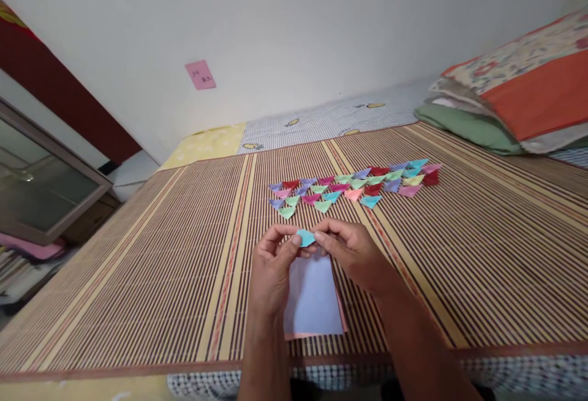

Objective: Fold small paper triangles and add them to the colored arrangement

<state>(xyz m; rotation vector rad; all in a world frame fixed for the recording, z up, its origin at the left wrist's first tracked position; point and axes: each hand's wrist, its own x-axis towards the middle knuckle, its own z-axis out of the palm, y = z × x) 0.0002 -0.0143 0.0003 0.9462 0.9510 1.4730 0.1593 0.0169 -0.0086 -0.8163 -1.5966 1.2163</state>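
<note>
A small folded piece of turquoise paper [305,238] is pinched between my two hands, above a striped mat. My left hand [275,255] grips its left side with thumb and fingers, and my right hand [349,248] closes on its right corner. Below them lies a stack of paper sheets [315,303], pale lavender on top with pink edges showing underneath. Beyond my hands, several folded paper triangles [340,187] in red, pink, green, blue and yellow lie in uneven rows.
The striped bamboo mat [184,266] covers the bed. Folded bedding [519,95] is piled at the right back. A pink note [200,75] is on the white wall. At the left stands a glass-fronted cabinet [41,174].
</note>
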